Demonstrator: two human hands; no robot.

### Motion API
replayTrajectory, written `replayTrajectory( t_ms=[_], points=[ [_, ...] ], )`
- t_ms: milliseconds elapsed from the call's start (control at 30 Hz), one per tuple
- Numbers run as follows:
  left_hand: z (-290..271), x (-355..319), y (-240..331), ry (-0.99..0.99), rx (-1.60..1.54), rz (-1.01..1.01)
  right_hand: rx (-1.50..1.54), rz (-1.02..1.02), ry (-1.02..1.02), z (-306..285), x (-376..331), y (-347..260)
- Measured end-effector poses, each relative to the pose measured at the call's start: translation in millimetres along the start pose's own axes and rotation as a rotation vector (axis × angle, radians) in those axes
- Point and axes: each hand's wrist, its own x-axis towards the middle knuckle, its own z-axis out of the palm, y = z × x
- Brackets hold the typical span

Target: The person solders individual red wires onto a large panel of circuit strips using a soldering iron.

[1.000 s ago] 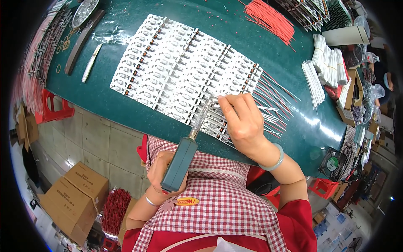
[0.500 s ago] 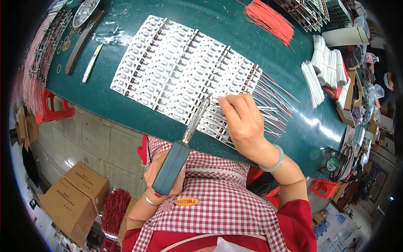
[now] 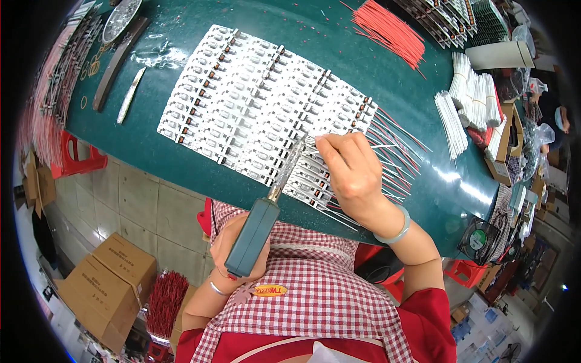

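A dark green table (image 3: 136,142) fills the space in front of us, its top glossy and scattered with small specks towards the far edge. Below its near edge we see a tiled floor (image 3: 139,199), with cardboard cartons (image 3: 109,290) and a bundle of dark red strands (image 3: 166,299). A red stool (image 3: 78,156) stands by the near left corner.

Along the left end lies a heap of wired strips (image 3: 57,85); just inward are a dish (image 3: 121,19), a dark bar (image 3: 120,63) and a slim pale strip (image 3: 131,95). Red wires (image 3: 390,33) lie at the far edge, bundled white wires (image 3: 451,124) at the right end, and a small fan (image 3: 478,238) by the near right corner.

The white boards (image 3: 242,97) lie mid-table, their nearest corner close to the near edge. Our left hand (image 3: 225,245) is wrapped around a green-handled tool (image 3: 253,236), whose metal shaft crosses the boards. Our right hand (image 3: 356,175) has its fingertips drawn together above them; we cannot tell whether a wire is caught there. It hides part of the boards and their loose leads (image 3: 408,136).

Against half a second ago, the tool's handle sits slightly further towards the right end, and more white lead ends show near our right wrist.
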Motion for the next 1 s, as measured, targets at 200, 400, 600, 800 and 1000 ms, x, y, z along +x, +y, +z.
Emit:
replayTrajectory(
  t_ms=[200, 400, 600, 800, 1000],
  points=[
    [4, 5, 1, 0.015, -0.008, 0.014, 0.003, 0.003, -0.018, -3, 1, 0],
    [3, 7, 6, -0.002, 0.002, -0.007, 0.006, 0.005, -0.033, -4, 2, -1],
    [1, 1, 2, 0.017, 0.055, 0.028, -0.004, 0.008, -0.039, -5, 2, -2],
    [-3, -4, 0, -0.021, 0.027, -0.020, -0.004, 0.025, -0.043, -5, 3, -5],
    [-2, 2, 0, -0.015, -0.003, -0.007, 0.020, 0.012, 0.033, -8, 8, 1]
  ],
)
